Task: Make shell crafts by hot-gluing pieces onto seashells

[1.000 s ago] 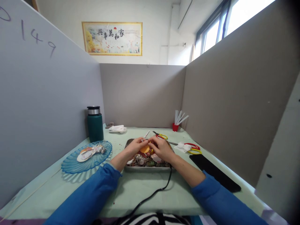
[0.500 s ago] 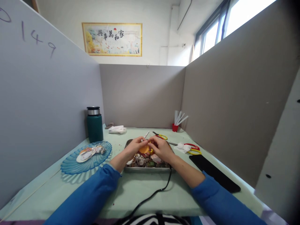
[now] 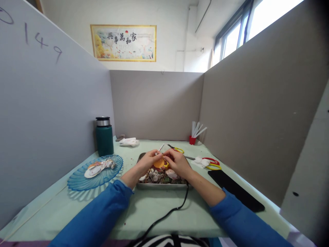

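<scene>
Over a metal tray of small shells, both my hands meet with fingertips close together. My left hand is closed, pinching the upper edge of a flat, rounded orange shell. At the shell's right side is my right hand, its thumb and fingers pressed together; whatever they pinch is too small to make out. Something small and white shows by the left fingertips. A yellow object lies partly hidden behind the right fingers. Beneath the right hand a pale, larger shell rests in the tray.
To the left are a blue fluted plate with shells and a green bottle. Scissors, crumpled tissue and a black flat pad lie right. A red cup holds white sticks. A black cord crosses the front.
My right fingertips have shifted slightly, and the orange shell has tilted a little between the hands. Otherwise the hands stay in the same place over the tray.
</scene>
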`<state>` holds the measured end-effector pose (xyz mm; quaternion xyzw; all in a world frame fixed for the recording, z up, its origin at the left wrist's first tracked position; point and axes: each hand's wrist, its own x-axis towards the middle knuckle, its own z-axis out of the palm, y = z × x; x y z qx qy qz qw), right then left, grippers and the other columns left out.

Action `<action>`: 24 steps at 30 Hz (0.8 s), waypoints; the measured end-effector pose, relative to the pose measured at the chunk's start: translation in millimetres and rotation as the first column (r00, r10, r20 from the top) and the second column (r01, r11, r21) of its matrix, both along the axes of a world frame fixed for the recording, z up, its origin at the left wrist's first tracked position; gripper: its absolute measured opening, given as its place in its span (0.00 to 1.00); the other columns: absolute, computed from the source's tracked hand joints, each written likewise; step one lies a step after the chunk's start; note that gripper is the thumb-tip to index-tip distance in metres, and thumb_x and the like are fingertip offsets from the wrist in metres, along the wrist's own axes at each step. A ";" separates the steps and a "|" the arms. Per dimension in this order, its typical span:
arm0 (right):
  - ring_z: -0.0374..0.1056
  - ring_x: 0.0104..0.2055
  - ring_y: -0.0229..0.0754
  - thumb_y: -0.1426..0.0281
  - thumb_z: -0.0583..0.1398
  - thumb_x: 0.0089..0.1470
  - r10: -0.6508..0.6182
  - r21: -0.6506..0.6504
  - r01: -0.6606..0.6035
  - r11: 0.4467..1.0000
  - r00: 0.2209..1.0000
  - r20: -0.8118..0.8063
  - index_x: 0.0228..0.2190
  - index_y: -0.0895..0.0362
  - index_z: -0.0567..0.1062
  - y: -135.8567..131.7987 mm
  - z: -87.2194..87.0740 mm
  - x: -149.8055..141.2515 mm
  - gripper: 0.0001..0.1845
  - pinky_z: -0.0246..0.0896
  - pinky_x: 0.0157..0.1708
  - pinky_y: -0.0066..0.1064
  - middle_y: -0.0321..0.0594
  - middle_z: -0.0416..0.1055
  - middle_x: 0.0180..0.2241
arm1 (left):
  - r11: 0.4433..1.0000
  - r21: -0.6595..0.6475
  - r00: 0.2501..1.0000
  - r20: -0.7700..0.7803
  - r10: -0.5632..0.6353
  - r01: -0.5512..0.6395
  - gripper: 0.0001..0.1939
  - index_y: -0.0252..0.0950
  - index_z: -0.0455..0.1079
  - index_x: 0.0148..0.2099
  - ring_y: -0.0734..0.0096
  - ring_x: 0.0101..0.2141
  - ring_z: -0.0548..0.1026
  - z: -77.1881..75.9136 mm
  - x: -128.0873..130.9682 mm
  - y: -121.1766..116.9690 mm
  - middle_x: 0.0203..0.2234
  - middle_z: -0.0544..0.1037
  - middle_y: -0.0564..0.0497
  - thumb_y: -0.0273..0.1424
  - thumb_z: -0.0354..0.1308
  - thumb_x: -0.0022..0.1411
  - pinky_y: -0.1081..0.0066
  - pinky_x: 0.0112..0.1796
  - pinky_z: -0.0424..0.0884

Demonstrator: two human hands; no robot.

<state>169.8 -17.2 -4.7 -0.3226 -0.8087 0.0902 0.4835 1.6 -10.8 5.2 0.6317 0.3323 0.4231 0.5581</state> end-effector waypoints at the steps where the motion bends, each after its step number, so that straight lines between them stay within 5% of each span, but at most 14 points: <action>1: 0.66 0.27 0.35 0.70 0.55 0.55 -0.003 0.001 0.003 1.000 1.000 0.002 0.33 0.57 0.71 0.4 -0.3 0.2 0.06 0.58 0.28 0.26 0.37 0.72 0.27 | 1.000 0.005 1.000 -0.004 0.001 -0.001 0.19 0.34 0.61 0.37 0.65 0.25 0.76 0.3 0.1 -0.8 0.26 0.74 0.48 0.43 0.59 0.51 0.71 0.21 0.70; 24: 0.65 0.30 0.37 0.67 0.54 0.56 -0.080 0.076 0.081 0.994 0.997 -0.016 0.33 0.56 0.72 6.5 -4.8 0.7 0.08 0.59 0.30 0.26 0.39 0.70 0.28 | 0.998 0.032 0.997 0.044 -0.061 0.059 0.18 0.33 0.63 0.40 0.66 0.29 0.75 -4.0 -1.1 3.4 0.30 0.72 0.48 0.39 0.60 0.51 0.68 0.24 0.73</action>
